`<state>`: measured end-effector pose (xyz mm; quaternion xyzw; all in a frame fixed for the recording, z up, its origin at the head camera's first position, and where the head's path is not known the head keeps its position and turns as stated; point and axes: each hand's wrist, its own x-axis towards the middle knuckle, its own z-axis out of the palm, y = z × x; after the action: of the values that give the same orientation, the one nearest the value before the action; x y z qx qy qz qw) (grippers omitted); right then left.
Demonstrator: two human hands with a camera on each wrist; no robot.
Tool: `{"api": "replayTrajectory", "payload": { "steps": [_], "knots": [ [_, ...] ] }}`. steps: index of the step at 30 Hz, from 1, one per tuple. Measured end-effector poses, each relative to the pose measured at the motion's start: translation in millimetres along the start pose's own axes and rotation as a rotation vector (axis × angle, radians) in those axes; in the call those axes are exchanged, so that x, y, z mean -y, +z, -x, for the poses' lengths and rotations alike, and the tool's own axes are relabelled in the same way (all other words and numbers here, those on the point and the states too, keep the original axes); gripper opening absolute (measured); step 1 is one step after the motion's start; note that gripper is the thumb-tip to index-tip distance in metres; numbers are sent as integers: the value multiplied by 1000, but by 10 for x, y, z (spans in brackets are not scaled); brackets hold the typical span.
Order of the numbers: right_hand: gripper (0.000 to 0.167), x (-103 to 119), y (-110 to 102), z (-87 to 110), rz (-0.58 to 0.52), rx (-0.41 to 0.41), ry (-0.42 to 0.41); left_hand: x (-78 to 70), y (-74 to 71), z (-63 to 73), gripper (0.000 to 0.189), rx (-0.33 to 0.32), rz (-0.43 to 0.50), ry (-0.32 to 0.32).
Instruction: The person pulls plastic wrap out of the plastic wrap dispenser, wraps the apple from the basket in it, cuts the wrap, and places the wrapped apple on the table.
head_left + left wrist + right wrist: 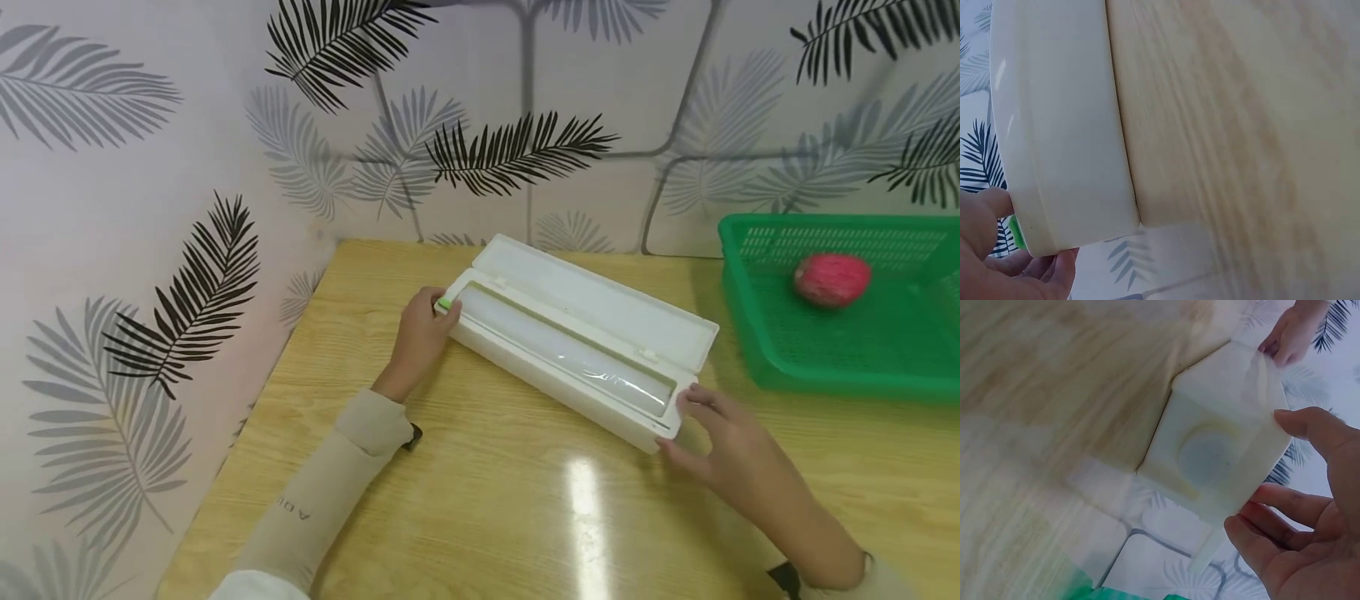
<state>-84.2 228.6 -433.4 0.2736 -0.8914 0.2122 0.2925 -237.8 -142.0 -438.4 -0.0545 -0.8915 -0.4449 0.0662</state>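
Note:
A long white cling film dispenser (551, 382) lies at a slant on the wooden table, its lid (600, 300) swung back toward the wall. Inside sits a shiny roll of cling film (555, 342). My left hand (422, 335) grips the far left end, thumb beside a small green slider (445, 303). At the near right end, my right hand (738, 458) holds the corner between thumb and fingers. The right wrist view shows the dispenser's end face (1210, 453) with a round mark, the fingertips along its edge.
A green plastic basket (862, 385) stands at the right with a red dragon fruit (832, 280) in it. The wooden table (480, 508) meets a leaf-patterned wall (480, 83) at the back and left.

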Motion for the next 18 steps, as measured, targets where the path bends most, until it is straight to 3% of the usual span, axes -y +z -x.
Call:
{"api": "replayTrajectory", "payload": {
  "steps": [3, 10, 18],
  "knots": [
    [74, -68, -5, -33, -7, 23, 35, 27, -41, 52, 48, 30, -7, 16],
    [45, -187, -64, -173, -25, 190, 154, 9, -141, 189, 58, 97, -115, 28],
    [35, -282, -53, -355, 15, 370, 256, -34, -193, 314, 56, 145, -214, 97]
  ]
}}
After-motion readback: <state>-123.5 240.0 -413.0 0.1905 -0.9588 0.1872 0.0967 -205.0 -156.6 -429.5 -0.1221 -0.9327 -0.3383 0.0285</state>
